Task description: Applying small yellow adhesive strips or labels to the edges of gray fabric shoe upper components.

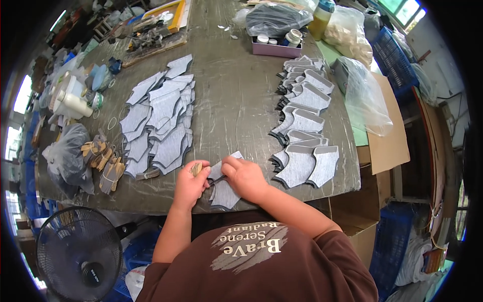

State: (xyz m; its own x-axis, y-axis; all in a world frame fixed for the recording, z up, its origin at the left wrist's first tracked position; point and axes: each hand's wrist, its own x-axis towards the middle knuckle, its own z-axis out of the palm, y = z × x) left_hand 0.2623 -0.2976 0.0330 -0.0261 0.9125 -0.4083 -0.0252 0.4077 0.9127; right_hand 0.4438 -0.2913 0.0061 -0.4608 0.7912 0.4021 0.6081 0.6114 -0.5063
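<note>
Near the table's front edge lies a grey cut fabric piece [225, 196] with dark edges, its upper part turned over. My right hand [246, 180] is closed on that turned-over part, fingers bent and pressed together. Just left of it, my left hand [187, 190] is closed round a small tan strip-like bundle [196, 169], whose end sticks up past the thumb; its fingertips are near the fabric piece's left edge. To the left spread overlapping stacks of flat grey pieces [168, 108]. On the right runs a row of similar pieces [302, 121] with folded-over top edges.
Banded bundles of tan and grey strips [111, 175] lie beside a dark-filled plastic bag [69, 156] at left. A purple box [276, 49] with small bottles stands at the far side. A black fan [78, 256] is below left, an open cardboard box [352, 216] at right.
</note>
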